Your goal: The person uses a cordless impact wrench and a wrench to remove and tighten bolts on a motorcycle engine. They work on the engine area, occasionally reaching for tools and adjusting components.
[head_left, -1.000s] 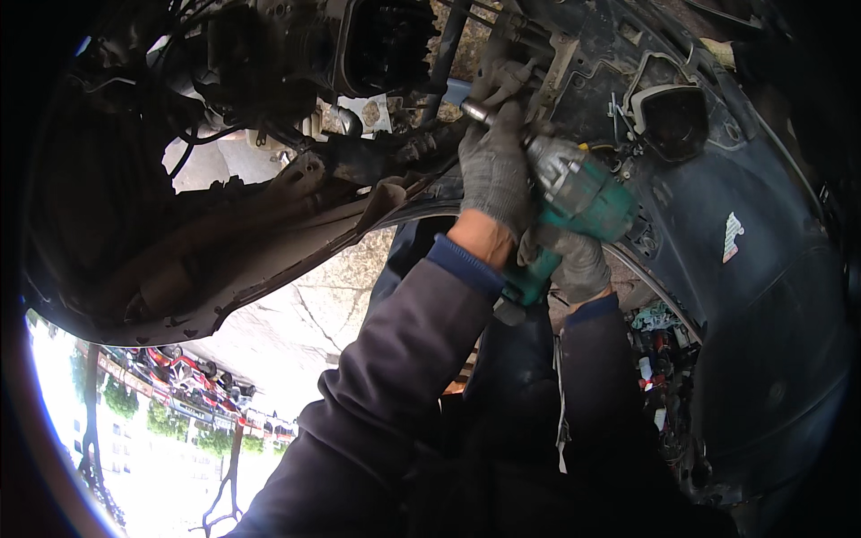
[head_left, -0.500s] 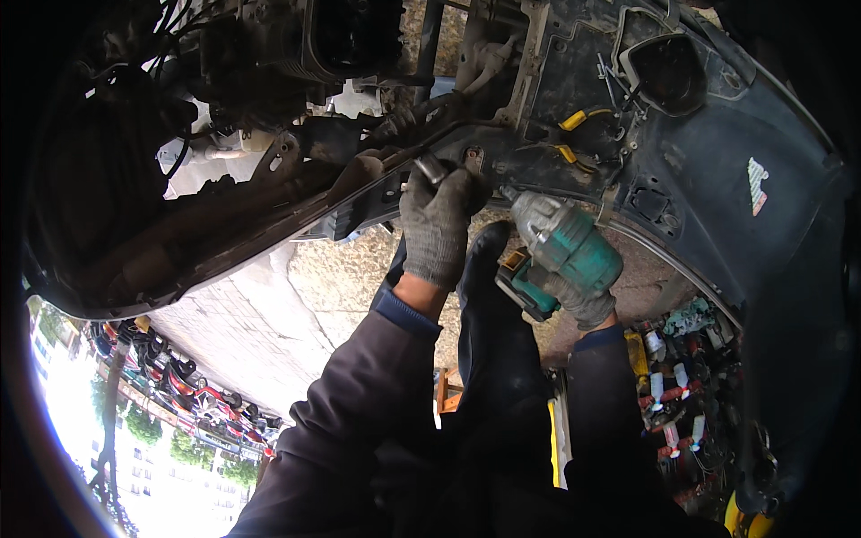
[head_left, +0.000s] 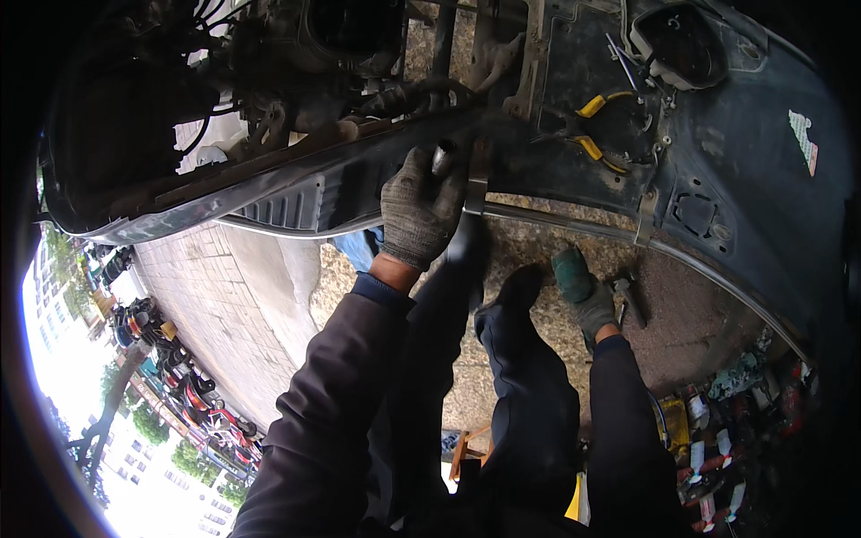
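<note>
My left hand (head_left: 420, 211), in a grey knit work glove, is closed around a shiny metal socket (head_left: 442, 158) whose end sticks up past the fingers. It is beside the dark edge of a vehicle body frame (head_left: 359, 166). Lower and to the right, my gloved right hand (head_left: 595, 311) grips a teal cordless impact wrench (head_left: 571, 275), held low over the ground between my leg and the frame. Part of the wrench is hidden, and its front end cannot be made out.
Yellow-handled pliers (head_left: 589, 148) and a round-cornered mirror (head_left: 679, 47) rest on the dark panel (head_left: 753, 152). A metal trim strip (head_left: 574, 222) curves below it. A hammer-like tool (head_left: 631, 300) lies beside my right hand. Assorted tools and bottles (head_left: 717, 448) crowd the lower right.
My right hand has lowered the impact wrench away from the frame, turning it. My left hand has shifted slightly left and down, keeping the socket. The view has tilted, showing both legs.
</note>
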Demonstrator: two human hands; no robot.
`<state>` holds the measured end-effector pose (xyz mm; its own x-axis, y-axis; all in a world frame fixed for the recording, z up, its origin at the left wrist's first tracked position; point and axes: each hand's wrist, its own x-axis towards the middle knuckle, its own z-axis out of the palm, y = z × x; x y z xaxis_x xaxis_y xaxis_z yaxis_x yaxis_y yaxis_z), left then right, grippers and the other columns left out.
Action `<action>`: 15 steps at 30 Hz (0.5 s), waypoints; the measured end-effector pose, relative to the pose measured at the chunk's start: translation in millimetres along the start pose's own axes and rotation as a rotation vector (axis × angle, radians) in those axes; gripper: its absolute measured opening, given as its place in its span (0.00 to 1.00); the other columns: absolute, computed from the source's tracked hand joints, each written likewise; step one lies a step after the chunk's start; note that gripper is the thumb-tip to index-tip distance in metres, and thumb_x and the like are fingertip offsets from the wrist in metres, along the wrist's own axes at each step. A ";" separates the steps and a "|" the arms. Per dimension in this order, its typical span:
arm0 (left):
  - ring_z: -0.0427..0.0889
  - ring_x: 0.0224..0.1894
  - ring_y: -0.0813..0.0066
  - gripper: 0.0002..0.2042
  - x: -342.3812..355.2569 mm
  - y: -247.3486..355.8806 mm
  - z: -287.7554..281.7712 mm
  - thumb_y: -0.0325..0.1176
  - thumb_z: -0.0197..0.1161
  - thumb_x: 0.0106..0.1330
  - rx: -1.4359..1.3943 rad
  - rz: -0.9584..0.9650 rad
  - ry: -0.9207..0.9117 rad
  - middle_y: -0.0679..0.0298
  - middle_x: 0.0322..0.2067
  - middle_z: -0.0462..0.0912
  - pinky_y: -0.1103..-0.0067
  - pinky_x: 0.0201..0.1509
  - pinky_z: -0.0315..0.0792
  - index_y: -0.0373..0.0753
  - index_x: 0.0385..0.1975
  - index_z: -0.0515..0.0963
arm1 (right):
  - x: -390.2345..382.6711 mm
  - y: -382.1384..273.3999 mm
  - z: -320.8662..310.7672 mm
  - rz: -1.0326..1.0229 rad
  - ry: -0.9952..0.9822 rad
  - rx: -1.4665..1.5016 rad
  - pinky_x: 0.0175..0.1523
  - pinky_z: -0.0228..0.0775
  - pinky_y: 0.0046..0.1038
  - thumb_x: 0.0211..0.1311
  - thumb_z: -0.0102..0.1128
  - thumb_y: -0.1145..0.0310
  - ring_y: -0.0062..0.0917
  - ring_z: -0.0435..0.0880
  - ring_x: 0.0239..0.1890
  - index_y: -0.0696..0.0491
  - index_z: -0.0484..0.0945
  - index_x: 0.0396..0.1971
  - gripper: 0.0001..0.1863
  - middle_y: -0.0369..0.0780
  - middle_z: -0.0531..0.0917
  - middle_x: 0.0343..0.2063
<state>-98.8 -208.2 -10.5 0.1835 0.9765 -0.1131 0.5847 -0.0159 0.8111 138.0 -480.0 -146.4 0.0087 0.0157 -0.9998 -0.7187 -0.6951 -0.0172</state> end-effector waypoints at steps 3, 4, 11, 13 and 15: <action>0.83 0.28 0.51 0.11 5.6 -2.7 -3.2 0.32 0.65 0.59 0.075 0.041 -0.075 0.52 0.24 0.80 0.70 0.30 0.74 0.33 0.34 0.73 | 21.2 1.1 -4.7 -0.318 0.184 -1.428 0.49 0.73 0.44 0.65 0.53 0.63 0.42 0.77 0.48 0.53 0.70 0.55 0.19 0.46 0.79 0.47; 0.83 0.28 0.52 0.11 6.1 -4.0 -5.0 0.32 0.65 0.59 0.060 -0.034 -0.106 0.51 0.24 0.81 0.71 0.30 0.75 0.33 0.35 0.74 | 27.2 1.0 -6.2 -0.287 0.233 -1.465 0.48 0.73 0.46 0.63 0.55 0.63 0.46 0.78 0.47 0.52 0.69 0.56 0.21 0.49 0.79 0.46; 0.77 0.25 0.73 0.11 5.3 -15.4 -14.5 0.28 0.63 0.60 0.091 0.190 -0.132 0.58 0.24 0.77 0.76 0.29 0.71 0.28 0.37 0.72 | 76.4 17.3 -32.5 -0.418 0.360 -1.487 0.50 0.72 0.52 0.60 0.57 0.66 0.52 0.77 0.48 0.45 0.55 0.70 0.37 0.54 0.76 0.50; 0.81 0.27 0.49 0.12 5.2 -14.9 -16.3 0.34 0.66 0.58 0.121 0.247 -0.126 0.51 0.24 0.76 0.70 0.27 0.72 0.34 0.35 0.73 | 97.8 27.7 -46.5 -0.604 0.364 -1.470 0.49 0.71 0.51 0.56 0.58 0.69 0.51 0.78 0.48 0.43 0.60 0.66 0.35 0.53 0.78 0.47; 0.81 0.25 0.55 0.13 3.4 -13.0 -21.8 0.30 0.66 0.56 0.044 0.282 -0.130 0.55 0.25 0.77 0.72 0.27 0.73 0.34 0.37 0.74 | 125.2 32.8 -59.9 -0.689 0.224 -1.377 0.44 0.71 0.48 0.55 0.59 0.69 0.50 0.80 0.44 0.45 0.64 0.60 0.30 0.51 0.81 0.40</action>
<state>-123.0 -200.0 -8.9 0.4411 0.8967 0.0378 0.5294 -0.2940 0.7958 157.2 -543.8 -272.4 0.2472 0.5812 -0.7753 0.6359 -0.7010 -0.3227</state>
